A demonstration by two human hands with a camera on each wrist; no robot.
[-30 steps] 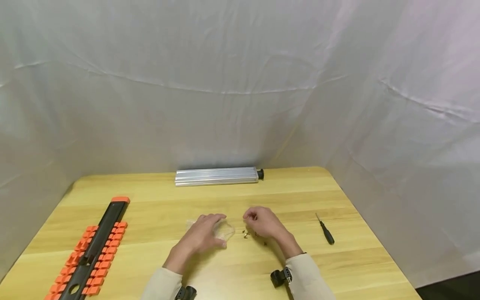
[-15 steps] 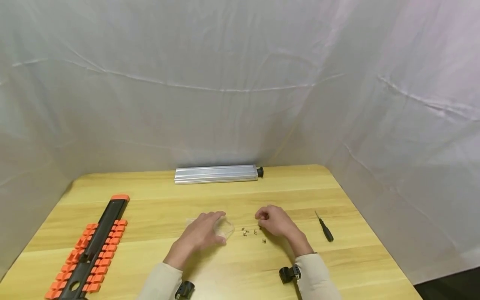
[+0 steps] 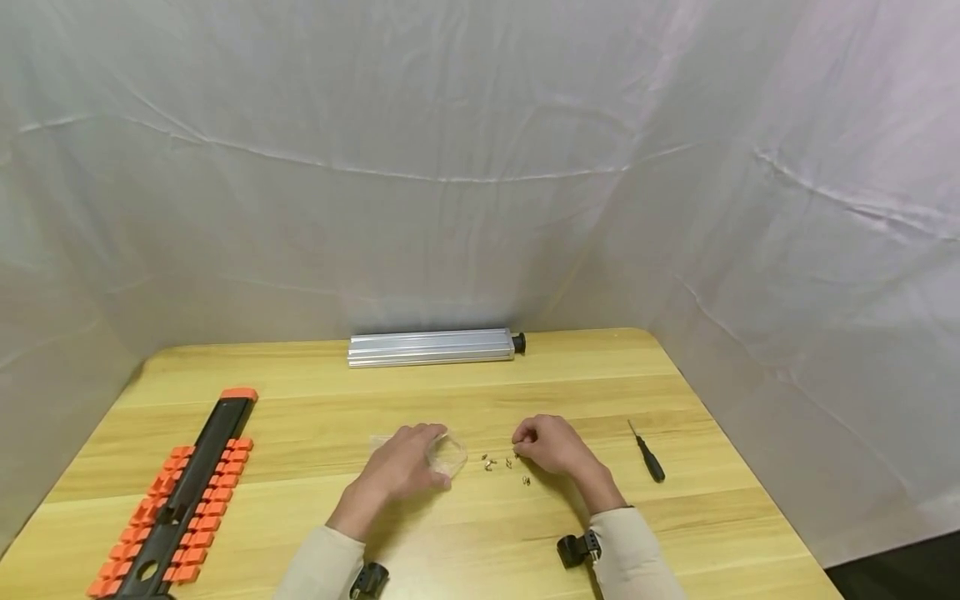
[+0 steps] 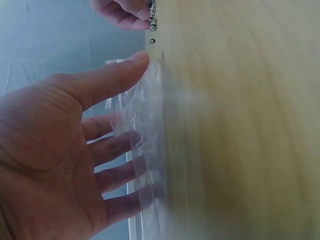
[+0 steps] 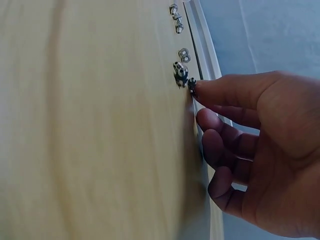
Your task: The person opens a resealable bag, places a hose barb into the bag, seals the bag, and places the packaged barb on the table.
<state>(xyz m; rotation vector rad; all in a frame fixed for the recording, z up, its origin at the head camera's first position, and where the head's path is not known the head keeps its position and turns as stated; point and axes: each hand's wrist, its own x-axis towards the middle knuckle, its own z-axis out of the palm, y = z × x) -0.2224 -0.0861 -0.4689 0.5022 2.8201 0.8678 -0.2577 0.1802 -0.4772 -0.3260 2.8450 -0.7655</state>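
Note:
My left hand (image 3: 405,462) lies around the mouth of a clear plastic bag (image 3: 448,457), thumb and fingers spread wide apart. In the left wrist view the thumb touches the rim of the bag (image 4: 150,105) and the four fingers reach behind the see-through film. To the right, my right hand (image 3: 553,444) is low over the table, its fingers curled. Its thumb and forefinger pinch a small dark metal screw (image 5: 192,85) at the tabletop; the forefinger's tip is partly hidden. Beside it several small metal screws (image 3: 489,464) lie in little groups between the two hands.
A black screwdriver (image 3: 651,461) lies at the right. A silver aluminium profile (image 3: 431,347) with a black knob lies along the back edge. At the left is a long black rail (image 3: 202,458) with orange clips (image 3: 198,540). Grey fabric (image 3: 480,167) hangs behind the table.
My right hand has moved right, away from the bag, uncovering some of the screws, then stayed low beside them. The left hand and the bag have hardly moved.

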